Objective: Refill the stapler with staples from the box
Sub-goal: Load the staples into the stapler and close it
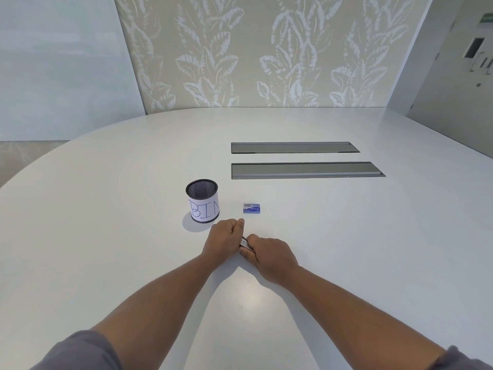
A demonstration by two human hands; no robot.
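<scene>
Both my hands meet over a small stapler point(245, 243) on the white table point(346, 236); only a sliver of its metal shows between them. My left hand point(222, 240) curls around its far end with the thumb pointing forward. My right hand point(269, 256) grips its near end with curled fingers. The small blue staple box point(251, 208) lies shut on the table just beyond my hands, untouched.
A black mesh cup point(202, 201) with a paper label reading "BIN" stands left of the staple box, close to my left hand. Two grey cable-slot covers point(304, 170) are set into the table farther back. A leaf-patterned wall rises behind.
</scene>
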